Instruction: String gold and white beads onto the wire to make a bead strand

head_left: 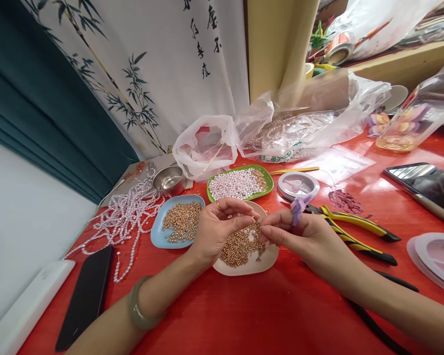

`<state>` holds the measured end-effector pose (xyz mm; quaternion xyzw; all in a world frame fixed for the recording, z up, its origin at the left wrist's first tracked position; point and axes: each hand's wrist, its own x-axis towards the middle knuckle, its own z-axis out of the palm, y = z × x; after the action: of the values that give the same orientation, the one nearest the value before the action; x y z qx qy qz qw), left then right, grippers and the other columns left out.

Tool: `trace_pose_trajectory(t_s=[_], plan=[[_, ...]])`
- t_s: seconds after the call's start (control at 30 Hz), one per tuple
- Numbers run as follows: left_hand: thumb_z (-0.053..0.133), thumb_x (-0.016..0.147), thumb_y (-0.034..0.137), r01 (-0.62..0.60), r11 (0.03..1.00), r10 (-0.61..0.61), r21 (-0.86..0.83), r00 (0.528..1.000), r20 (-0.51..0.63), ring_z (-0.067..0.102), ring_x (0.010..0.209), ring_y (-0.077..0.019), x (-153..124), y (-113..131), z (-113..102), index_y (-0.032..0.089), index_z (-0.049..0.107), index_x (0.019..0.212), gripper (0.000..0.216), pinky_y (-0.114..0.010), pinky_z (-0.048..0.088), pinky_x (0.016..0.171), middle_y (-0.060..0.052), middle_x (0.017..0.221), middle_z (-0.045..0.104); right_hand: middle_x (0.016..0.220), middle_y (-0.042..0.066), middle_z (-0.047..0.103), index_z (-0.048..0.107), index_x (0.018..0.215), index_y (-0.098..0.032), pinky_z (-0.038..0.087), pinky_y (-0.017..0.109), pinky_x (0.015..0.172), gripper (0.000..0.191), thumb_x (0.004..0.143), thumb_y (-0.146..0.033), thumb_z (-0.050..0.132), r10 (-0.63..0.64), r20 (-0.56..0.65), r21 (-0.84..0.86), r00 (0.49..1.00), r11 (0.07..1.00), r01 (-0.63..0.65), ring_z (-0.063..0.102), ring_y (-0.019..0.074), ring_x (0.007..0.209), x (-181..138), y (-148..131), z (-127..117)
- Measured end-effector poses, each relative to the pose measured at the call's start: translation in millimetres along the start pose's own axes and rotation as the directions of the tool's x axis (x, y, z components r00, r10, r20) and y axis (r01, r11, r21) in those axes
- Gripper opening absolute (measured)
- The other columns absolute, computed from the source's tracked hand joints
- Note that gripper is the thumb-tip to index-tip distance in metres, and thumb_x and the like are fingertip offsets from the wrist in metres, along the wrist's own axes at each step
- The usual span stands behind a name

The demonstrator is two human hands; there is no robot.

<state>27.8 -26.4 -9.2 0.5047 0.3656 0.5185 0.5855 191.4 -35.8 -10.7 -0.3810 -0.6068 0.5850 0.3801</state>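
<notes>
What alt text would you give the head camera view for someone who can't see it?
Two bare hands meet fingertip to fingertip over a cream dish of gold beads on a red table, the left hand cupped, the right hand pinching with a purple piece at its fingers. Around them lie a blue dish, a green dish of pearls and yellow-handled pliers.

Whatever the right hand (pixel 303 236) and left hand (pixel 218 229) pinch between fingertips is too small to make out — their grip hides it. The cream dish (pixel 244 266) of gold beads (pixel 240 246) is partly covered by both hands. At right, a pink-lidded container (pixel 438 259) and clear jar (pixel 418 118) — cut off by the frame edge.
</notes>
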Motion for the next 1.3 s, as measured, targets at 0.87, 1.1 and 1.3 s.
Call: trace_pose_trajectory(t_s=[0.87, 1.1, 1.3], plan=[[0.057, 0.069, 0.017, -0.293, 0.428, -0.090, 0.855, 0.927, 0.363, 0.053, 0.076, -0.0205, 5, 10, -23, 0.023, 0.066, 0.072, 0.012, -0.029, 0.036, 0.063, -0.003, 0.073, 0.065, 0.070, 0.004, 0.064, 0.061, 0.070, -0.016, 0.045, 0.027, 0.064, 0.018, 0.078, -0.031, 0.053, -0.042, -0.117, -0.144, 0.992, 0.989, 0.025, 0.058, 0.0150, 0.066, 7, -7, -6], [0.058, 0.072, 0.020, -0.310, 0.361, -0.190, 0.880, 0.899, 0.395, 0.050, 0.082, -0.0171, 4, 10, -14, 0.023, 0.065, 0.076, 0.009, -0.031, 0.035, 0.076, 0.002, 0.080, 0.065, 0.070, 0.003, 0.062, 0.059, 0.070, -0.017, 0.044, 0.024, 0.063, 0.017, 0.077, -0.032, 0.053, 0.018, -0.106, -0.092, 0.994, 0.995, -0.027, 0.056, 0.0144, 0.066, 7, -6, -6], [0.059, 0.071, 0.018, -0.337, 0.417, -0.290, 0.844, 0.831, 0.475, 0.050, 0.084, -0.0156, 1, 14, -9, 0.023, 0.066, 0.075, 0.010, -0.028, 0.035, 0.076, 0.003, 0.079, 0.064, 0.070, 0.003, 0.063, 0.060, 0.070, -0.018, 0.044, 0.024, 0.065, 0.016, 0.076, -0.031, 0.055, 0.028, -0.110, -0.073, 0.993, 0.997, -0.036, 0.057, 0.0147, 0.067, 6, -5, -6]])
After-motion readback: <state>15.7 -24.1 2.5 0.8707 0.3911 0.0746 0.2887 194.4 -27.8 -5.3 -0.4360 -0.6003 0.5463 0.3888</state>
